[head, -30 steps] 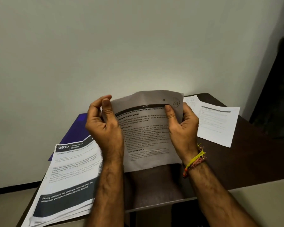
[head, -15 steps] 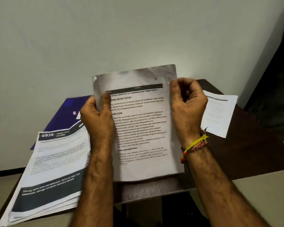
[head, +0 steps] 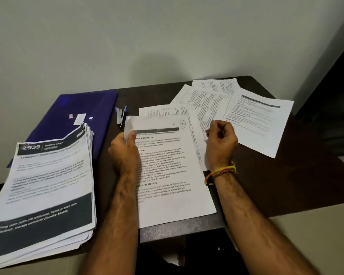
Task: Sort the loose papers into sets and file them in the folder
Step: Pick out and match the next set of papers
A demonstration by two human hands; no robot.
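progress: early, by my read | left hand [head: 124,149] pinches top-left corner of printed sheet [head: 167,165] lying on surface [head: 286,175] | right hand [head: 220,139] curled, holding nothing | thick stack [head: 46,187] left of left hand, unsorted | folder [head: 77,116] beyond it, shut | few sheets [head: 246,116] beyond right hand

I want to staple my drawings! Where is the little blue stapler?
In the head view, the small blue stapler lies on the dark table, between the purple folder on its left and the loose white papers on its right.
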